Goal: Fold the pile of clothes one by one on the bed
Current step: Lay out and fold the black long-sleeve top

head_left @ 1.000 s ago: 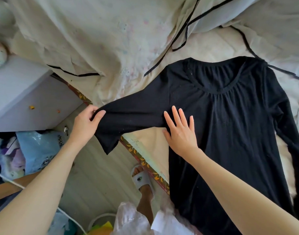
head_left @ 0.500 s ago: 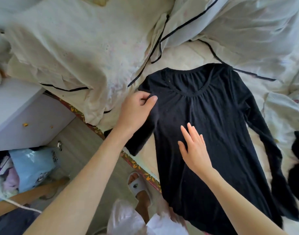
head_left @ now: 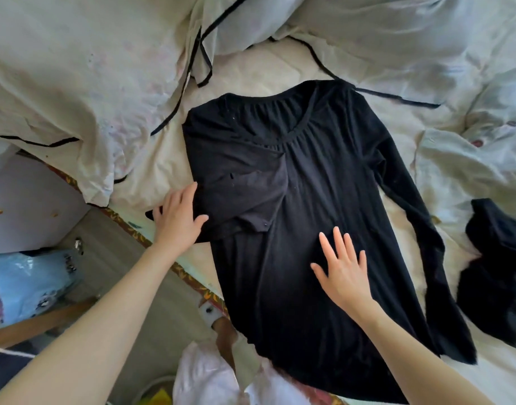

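A black long-sleeved top lies front-up on the bed, neckline toward the far side, hem hanging over the near edge. One sleeve is folded in across the chest; the other sleeve lies stretched out along the garment's right side. The left hand rests on the folded sleeve's outer crease near the bed's left edge, fingers spread and flat, grip released. The right hand lies flat on the body of the top, fingers straight, also grasping nothing. To do this fold well, the left hand should probably press the crease straight while the right smooths wrinkles outward, keeping the cuff from sliding off the chest. A crumpled pale duvet with black piping crowds the far-left corner. A second dark garment sits just beside the outstretched sleeve at the right edge, so room there looks tight; open sheet remains beyond the neckline.
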